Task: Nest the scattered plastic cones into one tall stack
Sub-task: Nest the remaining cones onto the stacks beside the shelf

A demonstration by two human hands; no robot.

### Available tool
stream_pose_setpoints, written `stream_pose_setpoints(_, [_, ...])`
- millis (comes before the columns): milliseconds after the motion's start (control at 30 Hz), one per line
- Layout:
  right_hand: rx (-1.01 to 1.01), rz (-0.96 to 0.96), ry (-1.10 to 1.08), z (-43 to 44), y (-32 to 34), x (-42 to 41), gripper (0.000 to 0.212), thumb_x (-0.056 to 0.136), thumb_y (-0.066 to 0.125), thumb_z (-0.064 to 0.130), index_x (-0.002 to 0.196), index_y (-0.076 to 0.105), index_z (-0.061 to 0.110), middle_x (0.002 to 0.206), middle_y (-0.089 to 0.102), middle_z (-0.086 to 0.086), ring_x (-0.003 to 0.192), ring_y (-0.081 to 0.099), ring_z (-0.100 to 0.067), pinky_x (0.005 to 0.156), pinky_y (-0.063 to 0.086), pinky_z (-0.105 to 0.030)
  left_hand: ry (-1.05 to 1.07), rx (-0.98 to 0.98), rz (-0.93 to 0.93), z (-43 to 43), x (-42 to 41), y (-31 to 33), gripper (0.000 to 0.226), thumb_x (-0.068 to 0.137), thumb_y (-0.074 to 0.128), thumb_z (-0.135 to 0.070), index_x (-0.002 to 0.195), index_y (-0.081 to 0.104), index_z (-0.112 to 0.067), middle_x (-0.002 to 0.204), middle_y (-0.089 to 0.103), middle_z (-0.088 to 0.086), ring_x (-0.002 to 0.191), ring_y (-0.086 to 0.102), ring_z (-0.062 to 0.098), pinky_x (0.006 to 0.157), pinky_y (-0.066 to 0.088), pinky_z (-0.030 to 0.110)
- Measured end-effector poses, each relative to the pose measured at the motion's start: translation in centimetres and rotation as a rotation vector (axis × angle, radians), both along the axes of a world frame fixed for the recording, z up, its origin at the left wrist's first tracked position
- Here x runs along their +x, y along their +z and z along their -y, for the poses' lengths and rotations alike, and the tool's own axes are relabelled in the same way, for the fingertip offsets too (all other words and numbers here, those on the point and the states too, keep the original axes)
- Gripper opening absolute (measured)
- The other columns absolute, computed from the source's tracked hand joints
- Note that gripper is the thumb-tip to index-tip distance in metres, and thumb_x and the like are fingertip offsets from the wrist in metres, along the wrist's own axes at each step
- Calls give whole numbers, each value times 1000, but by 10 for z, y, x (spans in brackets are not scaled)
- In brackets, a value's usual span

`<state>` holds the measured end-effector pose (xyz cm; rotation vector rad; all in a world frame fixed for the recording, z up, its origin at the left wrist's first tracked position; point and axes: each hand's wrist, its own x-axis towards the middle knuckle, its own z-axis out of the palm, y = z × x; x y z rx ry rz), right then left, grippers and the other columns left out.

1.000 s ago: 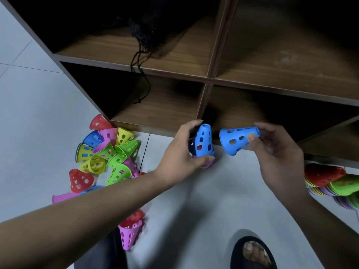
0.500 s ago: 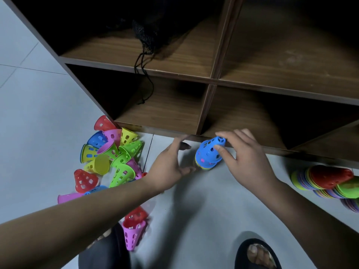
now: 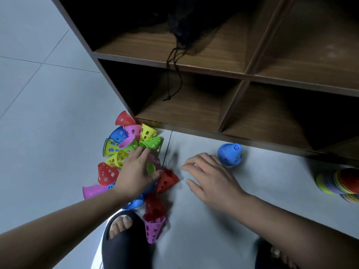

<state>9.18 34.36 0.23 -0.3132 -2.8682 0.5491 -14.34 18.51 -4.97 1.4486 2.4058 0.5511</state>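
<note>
The stack of nested cones (image 3: pixel 229 154) stands upright on the tiled floor (image 3: pixel 58 113), just in front of the bottom edge of the wooden shelf unit (image 3: pixel 184 113). Its top cone is blue. Only a thin sliver of another colour shows at its base, so the number of cones nested inside cannot be told.

The right hand (image 3: pixel 211 177) hangs over the floor just left of the stack, fingers spread and holding nothing. It is blurred, and whether its knuckles touch the stack is unclear.

The left hand (image 3: pixel 138 171) lies over the pile of loose cones (image 3: pixel 124 144) to the left, covering its near right part. The rim of a green cone (image 3: pixel 151 168) shows under the palm, and whether the fingers grip it cannot be told. A red cone (image 3: pixel 167 180) lies on its side by the thumb. Nearer, a magenta cone (image 3: pixel 154 229) holds a blurred red one.

At the right edge a stack of flat coloured discs (image 3: pixel 340 183) is cut off. A black mesh bag (image 3: pixel 180 24) in the upper compartment sinks into shadow, its drawstring (image 3: pixel 174 78) hanging down. Two black slippers (image 3: pixel 124 241) are cropped at the bottom.
</note>
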Motion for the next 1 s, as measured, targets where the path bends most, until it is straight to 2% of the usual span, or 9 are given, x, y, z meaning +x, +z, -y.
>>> stream_pose_setpoints(133, [5, 153, 178, 17, -38, -26, 41, 84, 69, 25, 125, 64, 23, 134, 60, 3, 123, 55, -23, 100, 48, -38, 58, -18, -26, 26, -4, -4, 62, 81, 79, -53, 133, 57, -27, 129, 54, -4, 115, 54, 26, 96, 49, 47])
stream_pose_setpoints(233, [-5, 249, 213, 26, -57, -41, 49, 81, 73, 22, 128, 61, 25, 140, 57, 2, 127, 54, -24, 103, 49, -39, 134, -51, 26, 37, -8, -9, 73, 81, 83, -56, 141, 51, -29, 136, 50, -4, 121, 53, 26, 101, 49, 45])
stream_pose_setpoints(300, [-22, 291, 180, 28, -64, -50, 42, 84, 70, 18, 124, 63, 25, 134, 58, -2, 121, 56, -29, 98, 51, -43, 177, -94, 74, 43, -9, -12, 80, 80, 86, -55, 145, 45, -31, 138, 47, -5, 120, 56, 26, 98, 53, 43])
stream_pose_setpoints(400, [-128, 313, 132, 28, -68, -58, 34, 90, 65, 15, 123, 66, 24, 117, 59, -6, 108, 56, -32, 93, 52, -45, 203, -118, 141, 48, -9, -17, 84, 80, 87, -56, 146, 40, -33, 144, 43, -6, 113, 65, 23, 83, 61, 43])
stream_pose_setpoints(500, [-208, 311, 124, 26, -69, -56, 27, 96, 64, 19, 121, 67, 29, 107, 63, -1, 103, 59, -29, 92, 51, -43, 204, -116, 175, 48, -9, -18, 78, 84, 86, -53, 144, 41, -32, 144, 44, -7, 102, 68, 21, 80, 61, 42])
stream_pose_setpoints(567, [-269, 293, 94, 24, -69, -51, 28, 96, 65, 18, 116, 67, 37, 104, 65, 5, 101, 59, -23, 92, 51, -41, 194, -83, 159, 48, -8, -15, 65, 87, 84, -48, 138, 48, -31, 138, 47, -7, 97, 66, 20, 80, 58, 39])
stream_pose_setpoints(667, [-317, 293, 30, 17, -66, -42, 34, 93, 66, 10, 115, 70, 35, 105, 66, 7, 101, 57, -19, 91, 52, -39, 173, 3, 126, 45, -8, -6, 47, 90, 81, -45, 128, 60, -27, 125, 52, -10, 88, 60, 13, 75, 53, 35])
stream_pose_setpoints(800, [-370, 240, -76, 4, -48, -28, 33, 93, 64, 7, 118, 69, 28, 108, 68, 4, 103, 57, -19, 90, 53, -41, 170, 109, 145, 31, -5, 9, 42, 89, 83, -38, 126, 65, -28, 122, 56, -14, 96, 60, 7, 79, 52, 30])
stream_pose_setpoints(1000, [-465, 96, -261, -17, 0, -6, 35, 98, 67, 16, 126, 56, 33, 97, 65, 10, 93, 62, -13, 85, 54, -39, 124, 231, 211, -5, 14, 36, 45, 86, 86, -27, 127, 68, -29, 120, 52, -9, 101, 55, 5, 79, 42, 13])
